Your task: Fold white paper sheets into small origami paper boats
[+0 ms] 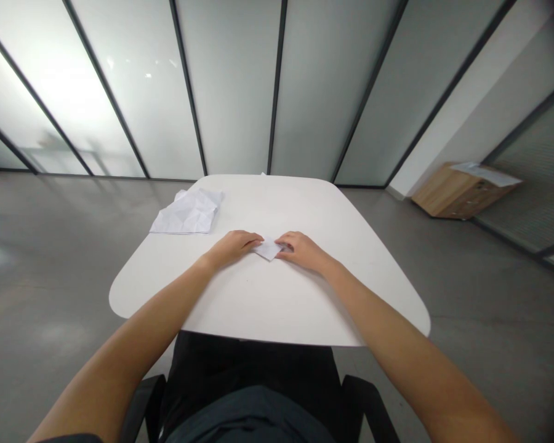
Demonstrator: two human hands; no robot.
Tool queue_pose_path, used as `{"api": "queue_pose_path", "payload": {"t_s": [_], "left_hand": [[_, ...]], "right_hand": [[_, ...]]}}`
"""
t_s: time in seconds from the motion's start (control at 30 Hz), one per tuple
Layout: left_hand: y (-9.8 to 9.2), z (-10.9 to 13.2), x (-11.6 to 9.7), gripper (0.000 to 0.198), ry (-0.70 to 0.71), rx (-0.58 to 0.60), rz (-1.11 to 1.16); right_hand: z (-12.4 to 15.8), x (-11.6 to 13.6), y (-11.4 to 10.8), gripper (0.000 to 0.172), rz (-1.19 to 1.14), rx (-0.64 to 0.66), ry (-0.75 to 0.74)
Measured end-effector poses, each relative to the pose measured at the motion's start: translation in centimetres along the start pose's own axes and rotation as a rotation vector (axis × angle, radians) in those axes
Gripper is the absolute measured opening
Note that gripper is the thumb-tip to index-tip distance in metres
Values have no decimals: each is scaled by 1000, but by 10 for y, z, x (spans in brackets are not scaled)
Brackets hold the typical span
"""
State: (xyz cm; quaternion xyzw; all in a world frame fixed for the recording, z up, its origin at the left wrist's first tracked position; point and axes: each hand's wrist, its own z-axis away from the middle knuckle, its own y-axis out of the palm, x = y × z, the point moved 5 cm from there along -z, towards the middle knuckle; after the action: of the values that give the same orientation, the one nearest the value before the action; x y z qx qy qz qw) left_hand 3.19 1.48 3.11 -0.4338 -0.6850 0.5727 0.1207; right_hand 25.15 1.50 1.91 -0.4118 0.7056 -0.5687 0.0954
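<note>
A small folded piece of white paper (268, 248) lies at the middle of the white table (277, 307), one corner pointing toward me. My left hand (235, 247) is closed on its left edge, fingertips pressed together there. From the other side, my right hand (302, 250) pinches the right corner between thumb and fingers. Part of the paper is hidden under the fingertips of both hands. To the left, near the table's edge, rest creased sheets of white paper (189, 212), lying one over another.
Black chair armrests (369, 400) flank my lap below the table's front edge. Frosted glass panels (231, 86) stand behind the table. On the grey floor at the right is a wooden cabinet (452, 191) with papers on top.
</note>
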Motion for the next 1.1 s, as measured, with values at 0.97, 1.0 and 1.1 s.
{"api": "queue_pose_path", "payload": {"t_s": [0.97, 1.0, 1.1], "left_hand": [[-1, -3, 1, 27, -189, -94, 183], [-1, -3, 1, 25, -183, -80, 169], [0, -3, 3, 22, -171, -54, 127]], "right_hand": [[-4, 3, -2, 15, -244, -151, 266], [-5, 2, 0, 14, -239, -136, 280], [-5, 1, 4, 13, -210, -105, 299]]}}
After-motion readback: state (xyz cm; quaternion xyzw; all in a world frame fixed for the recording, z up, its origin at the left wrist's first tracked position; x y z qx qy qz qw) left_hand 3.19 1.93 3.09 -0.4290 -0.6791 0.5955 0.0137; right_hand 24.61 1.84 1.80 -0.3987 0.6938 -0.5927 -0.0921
